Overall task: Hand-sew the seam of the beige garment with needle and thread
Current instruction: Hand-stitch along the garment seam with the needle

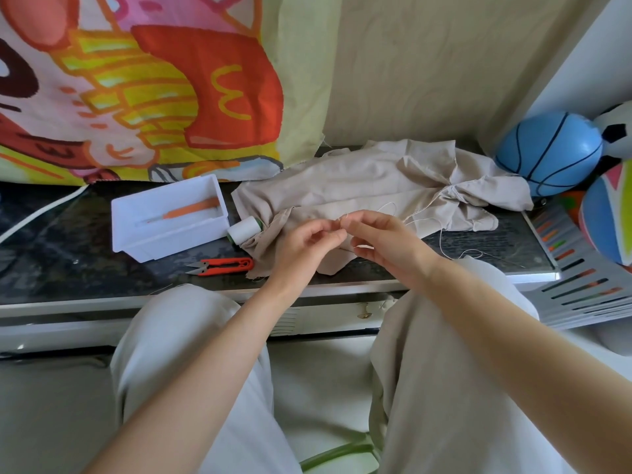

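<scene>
Beige garment (359,179) near table (102,295) edge — left hand (301,248), right hand (390,241) (both pinching thread (440,237)).

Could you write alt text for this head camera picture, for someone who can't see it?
A person's left hand and right hand pinch white thread together above a crumpled beige garment on a dark table; the needle is too small to see. A thread spool, red snips and a white tray lie to the left.

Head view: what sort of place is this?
Probably a home: a blue toy ball beside the dark tabletop, a cartoon-print cloth hanging behind, thread spool and snips near the beige garment.
</scene>
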